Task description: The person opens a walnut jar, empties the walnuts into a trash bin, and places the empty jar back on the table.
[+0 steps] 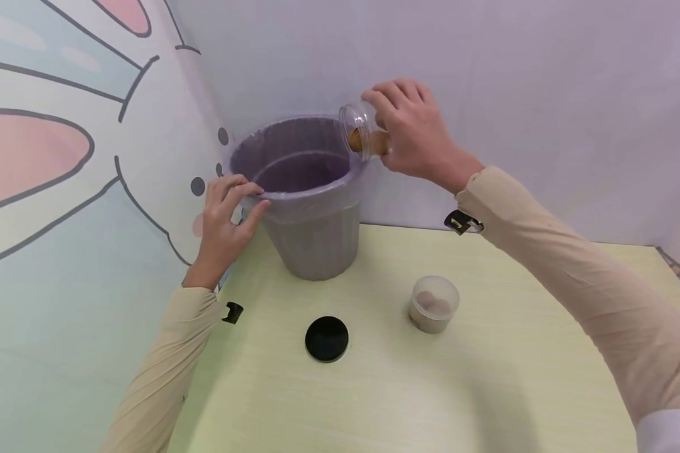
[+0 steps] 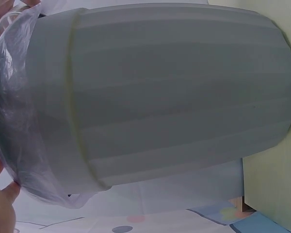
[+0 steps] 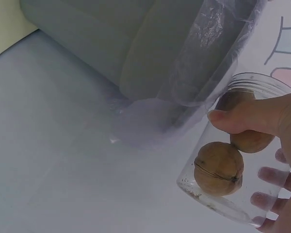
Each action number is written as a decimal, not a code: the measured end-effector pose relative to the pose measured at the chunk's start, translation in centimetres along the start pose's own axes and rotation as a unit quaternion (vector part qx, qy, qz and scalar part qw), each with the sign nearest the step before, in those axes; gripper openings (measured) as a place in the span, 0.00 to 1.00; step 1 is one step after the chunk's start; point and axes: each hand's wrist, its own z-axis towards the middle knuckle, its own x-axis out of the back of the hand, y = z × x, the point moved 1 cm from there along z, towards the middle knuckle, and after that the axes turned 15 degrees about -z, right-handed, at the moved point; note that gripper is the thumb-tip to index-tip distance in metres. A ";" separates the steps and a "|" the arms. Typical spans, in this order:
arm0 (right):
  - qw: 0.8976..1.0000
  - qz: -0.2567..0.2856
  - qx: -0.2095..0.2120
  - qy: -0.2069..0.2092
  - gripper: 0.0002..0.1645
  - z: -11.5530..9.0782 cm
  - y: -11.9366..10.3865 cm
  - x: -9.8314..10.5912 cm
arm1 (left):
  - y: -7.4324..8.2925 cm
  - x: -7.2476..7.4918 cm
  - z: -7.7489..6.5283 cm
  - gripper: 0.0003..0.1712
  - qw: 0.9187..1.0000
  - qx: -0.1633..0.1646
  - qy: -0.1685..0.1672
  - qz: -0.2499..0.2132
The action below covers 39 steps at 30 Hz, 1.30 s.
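Observation:
My right hand (image 1: 416, 132) grips a clear plastic jar (image 1: 348, 116), tilted with its open mouth over the right rim of a grey trash can (image 1: 317, 242). Walnuts (image 3: 218, 167) lie inside the jar; in the right wrist view one is near the bottom and others are partly behind the thumb. A thin translucent liner bag (image 2: 19, 121) is folded over the can's rim. At the rim's near left side, my left hand (image 1: 223, 220) pinches the edge and liner, thumb outside and fingers over the top. The can's bottom inside is hidden.
A round black lid (image 1: 327, 339) lies flat on the pale yellow table (image 1: 385, 390). Right of it stands a small translucent tub (image 1: 433, 305) with several roundish brown things inside. A cartoon-printed wall (image 1: 51, 352) rises at left, a plain pale one (image 1: 572, 113) behind.

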 end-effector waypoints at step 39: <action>0.997 -0.063 0.044 0.008 0.41 0.2 -0.7 -0.6 | 1.3 -0.3 0.5 0.15 1.000 -0.013 -0.001 -0.004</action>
